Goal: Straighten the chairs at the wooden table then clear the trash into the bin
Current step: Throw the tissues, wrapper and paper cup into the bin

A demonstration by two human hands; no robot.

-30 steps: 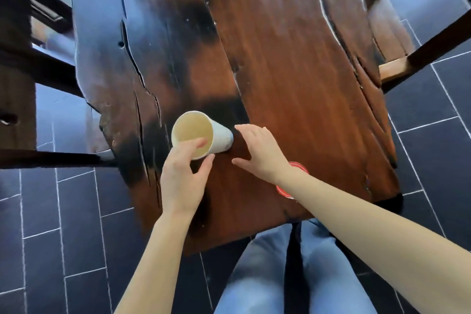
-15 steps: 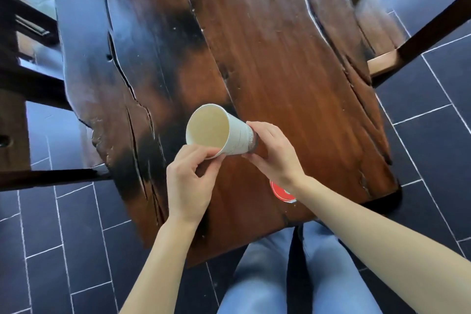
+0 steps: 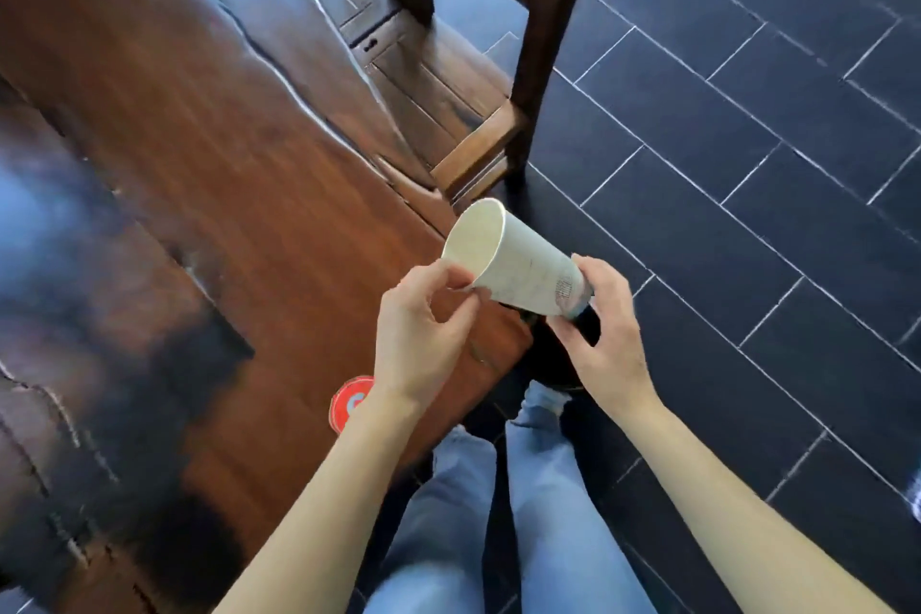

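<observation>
Dark tiled floor (image 3: pixel 747 165) is showing beside the wooden table (image 3: pixel 199 165), with a chair (image 3: pixel 448 105) standing close against its edge. Paper cup (image 3: pixel 518 264) is being held sideways just off the table corner. Left hand (image 3: pixel 418 344) is pinching the rim; right hand (image 3: pixel 608 344) is curling round the base. Trash-clearing looks underway. Next move calls for carrying the cup to the bin, which is out of view.

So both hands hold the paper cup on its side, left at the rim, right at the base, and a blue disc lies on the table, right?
Not quite. The head view shows the disc on the table is red, not blue. The rest is right: the left hand holds the paper cup at the rim, the right hand at the base.
</observation>
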